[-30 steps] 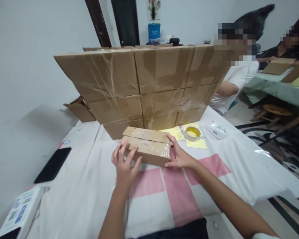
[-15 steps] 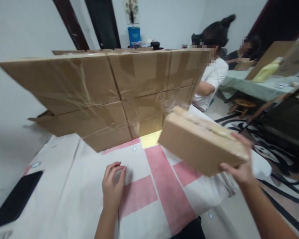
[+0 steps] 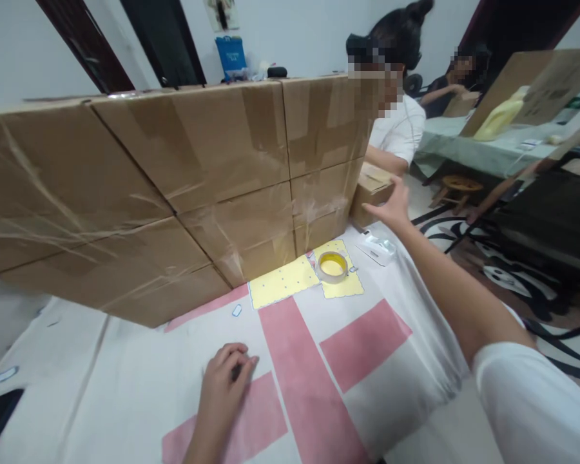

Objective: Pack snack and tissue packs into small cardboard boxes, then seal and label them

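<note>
At the right end of the wall of stacked cardboard boxes (image 3: 222,154), my right hand (image 3: 391,203) reaches out with thumb and fingers spread at the near end of a small cardboard box (image 3: 367,200). Part of that box is hidden behind the stack. My left hand (image 3: 228,374) rests on the patterned tablecloth (image 3: 294,348), its fingers curled; whether anything small is inside is hidden. A roll of clear tape (image 3: 332,267) lies on the yellow patch beside the stack. A white tape dispenser (image 3: 377,248) is to its right.
A person in a white shirt (image 3: 399,132) sits behind the stack's right end. Another person (image 3: 452,90) is farther back by a green-covered table (image 3: 493,154). A wooden stool (image 3: 457,187) stands on the floor. A black flat object (image 3: 0,415) lies at the left edge.
My right arm has carried the small box away from me to the stack's right end, and its fingers have opened. The tape roll has come into sight. The view has shifted right.
</note>
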Motion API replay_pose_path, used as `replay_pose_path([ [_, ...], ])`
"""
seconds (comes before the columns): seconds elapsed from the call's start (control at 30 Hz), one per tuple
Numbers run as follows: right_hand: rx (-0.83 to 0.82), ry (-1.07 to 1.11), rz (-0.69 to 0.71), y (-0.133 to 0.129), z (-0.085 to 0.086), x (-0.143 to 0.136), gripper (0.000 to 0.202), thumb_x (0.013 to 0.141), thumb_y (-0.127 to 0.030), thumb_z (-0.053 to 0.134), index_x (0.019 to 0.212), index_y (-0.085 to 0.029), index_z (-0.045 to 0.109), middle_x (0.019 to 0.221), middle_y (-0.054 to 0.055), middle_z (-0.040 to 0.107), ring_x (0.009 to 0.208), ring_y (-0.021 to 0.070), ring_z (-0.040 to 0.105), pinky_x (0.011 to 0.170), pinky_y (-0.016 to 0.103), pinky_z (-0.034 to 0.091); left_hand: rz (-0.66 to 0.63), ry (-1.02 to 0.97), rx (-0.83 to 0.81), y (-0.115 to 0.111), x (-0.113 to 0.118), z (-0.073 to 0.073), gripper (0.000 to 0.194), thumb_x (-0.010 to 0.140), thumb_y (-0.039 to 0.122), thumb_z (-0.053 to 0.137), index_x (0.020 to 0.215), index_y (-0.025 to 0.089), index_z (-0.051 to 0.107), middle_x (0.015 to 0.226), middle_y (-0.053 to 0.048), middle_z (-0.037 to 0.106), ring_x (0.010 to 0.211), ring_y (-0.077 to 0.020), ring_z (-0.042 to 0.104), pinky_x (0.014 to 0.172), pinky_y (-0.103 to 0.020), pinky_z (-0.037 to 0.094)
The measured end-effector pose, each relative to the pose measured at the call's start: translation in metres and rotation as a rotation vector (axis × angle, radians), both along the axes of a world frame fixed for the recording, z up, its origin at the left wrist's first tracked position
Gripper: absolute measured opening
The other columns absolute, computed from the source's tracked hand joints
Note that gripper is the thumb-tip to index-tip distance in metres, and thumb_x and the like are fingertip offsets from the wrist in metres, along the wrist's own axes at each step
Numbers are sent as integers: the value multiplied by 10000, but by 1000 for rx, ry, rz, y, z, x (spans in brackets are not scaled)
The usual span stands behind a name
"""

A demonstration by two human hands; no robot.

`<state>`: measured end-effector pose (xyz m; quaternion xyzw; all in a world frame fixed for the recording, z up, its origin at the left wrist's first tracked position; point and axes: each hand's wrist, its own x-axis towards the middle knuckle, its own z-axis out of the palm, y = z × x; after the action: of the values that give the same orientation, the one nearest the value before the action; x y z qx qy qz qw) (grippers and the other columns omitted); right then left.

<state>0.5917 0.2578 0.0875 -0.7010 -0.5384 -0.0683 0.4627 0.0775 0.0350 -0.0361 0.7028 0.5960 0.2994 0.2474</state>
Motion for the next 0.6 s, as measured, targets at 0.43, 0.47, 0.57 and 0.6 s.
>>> replay_pose_path([
  [0.43,227,39,-47,-37,7,-98,192,804,-198,645,950,-199,520,1079,142,591,1070,286,560,988,492,424,273,-266,242,12,-67,25,283,866,478,650,751,230,723,1009,-62,705,947,-210,669,759,-296,530],
  [0.47,321,-12,111,-49,8,-129,160,806,-203,637,893,-218,503,976,100,587,973,269,573,924,468,457,360,-280,298,20,-93,32,292,840,495,666,755,220,715,1005,-66,705,961,-216,669,749,-294,532],
  [0.57,451,-121,702,-84,6,-248,126,839,-166,627,867,-234,524,864,53,589,850,234,590,794,399,498,718,-301,388,54,-180,51,350,793,528,671,898,195,693,1020,-71,702,982,-240,676,798,-343,557],
  [0.6,459,-120,895,-95,3,-292,131,848,-137,614,896,-235,542,869,57,605,848,228,600,771,381,509,801,-303,399,70,-208,55,383,791,509,665,993,183,674,1045,-80,697,973,-247,679,829,-379,563],
])
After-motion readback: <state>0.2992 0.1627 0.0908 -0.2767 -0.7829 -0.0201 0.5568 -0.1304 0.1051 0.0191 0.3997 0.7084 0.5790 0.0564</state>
